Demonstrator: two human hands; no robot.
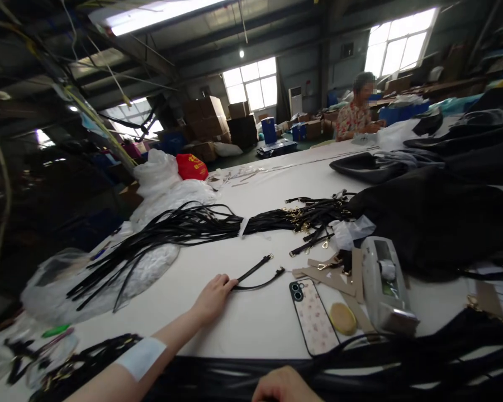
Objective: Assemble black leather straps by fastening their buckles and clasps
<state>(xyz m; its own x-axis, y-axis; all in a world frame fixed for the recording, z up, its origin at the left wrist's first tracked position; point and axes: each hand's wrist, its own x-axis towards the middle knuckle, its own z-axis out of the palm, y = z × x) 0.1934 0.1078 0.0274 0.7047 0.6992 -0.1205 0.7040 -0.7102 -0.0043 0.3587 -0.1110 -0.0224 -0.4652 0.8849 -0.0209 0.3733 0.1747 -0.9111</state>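
Note:
My left hand (215,297) reaches over the white table with its fingers pinched on a thin black strap (252,271). The strap is folded, and its two ends, one with a small buckle, point away to the right. At the bottom edge my right hand (285,386) is only partly in view, its fingers curled in above black straps (218,369) along the near edge; what it holds, if anything, is hidden. A long bundle of black straps (209,224) with gold clasps lies beyond my left hand, tied with a white band.
A patterned phone (316,324), a yellow disc (342,319) and a tape dispenser (371,279) stand at right, near cardboard strips (327,277). Black material (436,218) is heaped behind them. Plastic bags (159,178) and a red bag (191,167) lie at left. Another person (354,120) sits across the table.

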